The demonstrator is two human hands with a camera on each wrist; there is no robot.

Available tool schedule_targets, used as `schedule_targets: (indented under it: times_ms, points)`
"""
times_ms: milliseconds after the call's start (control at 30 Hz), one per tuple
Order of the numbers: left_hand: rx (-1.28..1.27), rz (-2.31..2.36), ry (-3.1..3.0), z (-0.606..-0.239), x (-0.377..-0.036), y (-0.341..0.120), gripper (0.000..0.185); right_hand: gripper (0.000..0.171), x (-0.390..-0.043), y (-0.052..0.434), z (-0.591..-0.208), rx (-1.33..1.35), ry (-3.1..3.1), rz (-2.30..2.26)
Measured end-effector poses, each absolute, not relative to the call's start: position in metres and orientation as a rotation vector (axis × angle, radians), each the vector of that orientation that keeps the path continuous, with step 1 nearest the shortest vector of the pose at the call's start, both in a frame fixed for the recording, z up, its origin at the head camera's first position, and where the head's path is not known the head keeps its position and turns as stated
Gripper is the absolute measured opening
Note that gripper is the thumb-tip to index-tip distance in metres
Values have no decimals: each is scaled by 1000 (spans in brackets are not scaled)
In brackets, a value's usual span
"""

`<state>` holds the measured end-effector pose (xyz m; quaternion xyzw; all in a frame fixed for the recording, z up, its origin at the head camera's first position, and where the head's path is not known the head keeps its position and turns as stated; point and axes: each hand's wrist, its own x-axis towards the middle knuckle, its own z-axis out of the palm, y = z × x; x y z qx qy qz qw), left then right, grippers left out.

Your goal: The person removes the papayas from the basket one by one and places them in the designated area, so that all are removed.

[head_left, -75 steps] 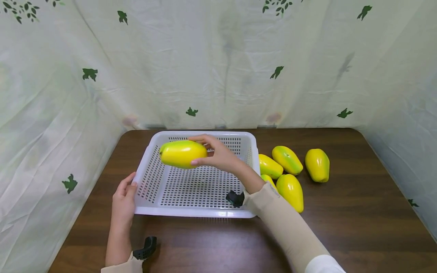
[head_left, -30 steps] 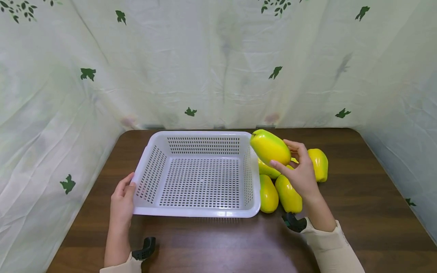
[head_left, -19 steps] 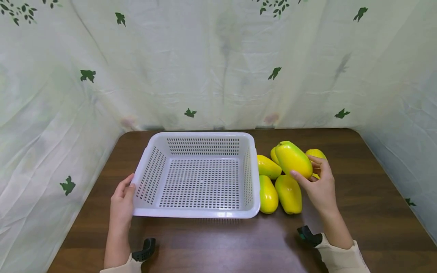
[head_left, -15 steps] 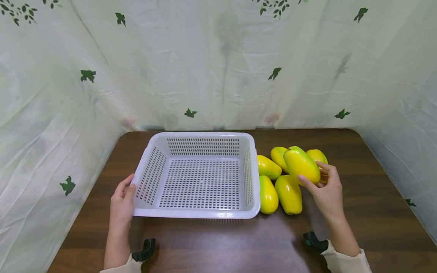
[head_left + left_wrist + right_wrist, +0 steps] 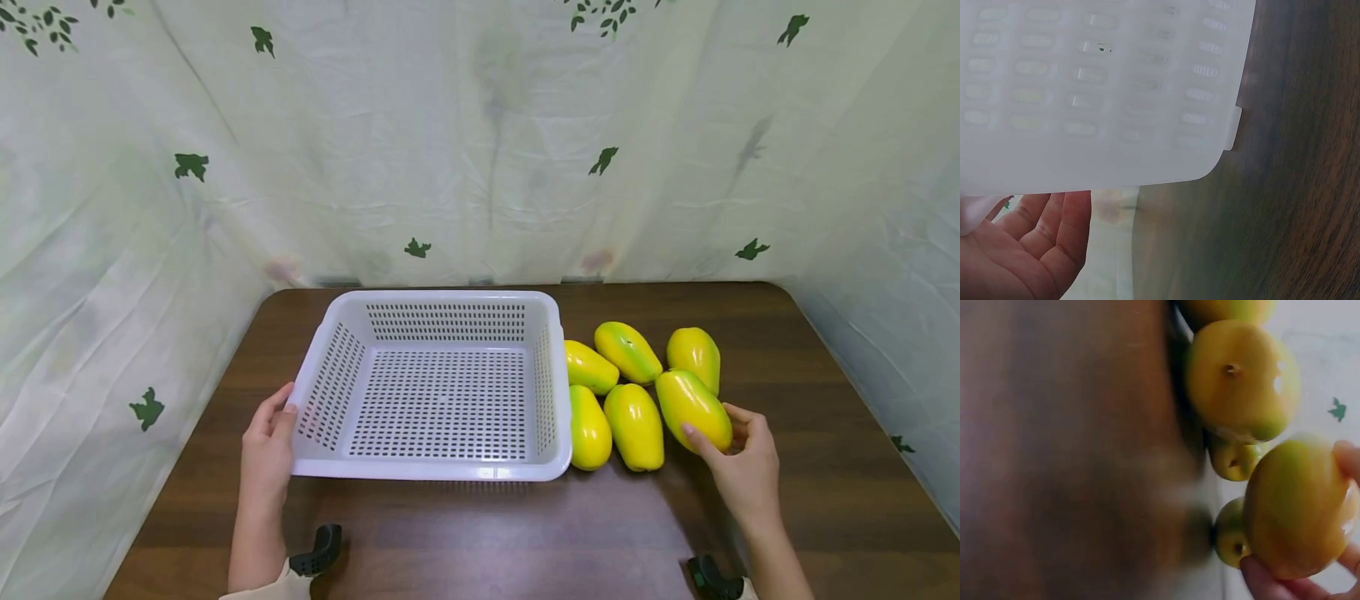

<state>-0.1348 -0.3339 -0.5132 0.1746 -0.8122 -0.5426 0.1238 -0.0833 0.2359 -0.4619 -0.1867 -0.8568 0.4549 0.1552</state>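
Fingers (image 5: 708, 440) of the right hand (image 5: 742, 471) are curling around a glossy yellow-green plastic papaya (image 5: 693, 410); releasing carelessly, it could be rolling into neighbouring papayas (image 5: 634, 425) while left hand (image 5: 268, 446) fingers are resting straight against the white perforated plastic basket (image 5: 442, 471).

The left hand (image 5: 1029, 244) lies just beneath the white perforated basket (image 5: 1104, 94) on the dark wooden table (image 5: 1285, 206).

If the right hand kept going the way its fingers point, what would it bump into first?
The right hand already grips a papaya. Pushed on, that papaya would probably meet the far right papaya first, though depth is hard to judge.
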Motion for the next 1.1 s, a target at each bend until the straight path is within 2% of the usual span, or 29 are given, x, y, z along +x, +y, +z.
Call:
schedule_targets:
  times_ms: [333, 633, 800, 967, 1100]
  points:
    - [485, -1591, -2362, -517, -136, -335, 43, 73, -81, 238, -470, -563, -2656, 1215]
    - [467, -1641, -2369, -499, -132, -328, 47, 80, -83, 236, -470, -531, -2662, 1239]
    - [469, -1626, -2396, -492, -129, -325, 47, 78, -84, 236, -470, -445, -2623, 1238]
    - [522, -1483, -2419, -457, -117, -301, 45, 69, -84, 236, -466, -338, -2556, 1214]
    - [473, -1176, -2355, -433, -107, -284, 39, 67, -83, 236, -460, -264, -2537, 1207]
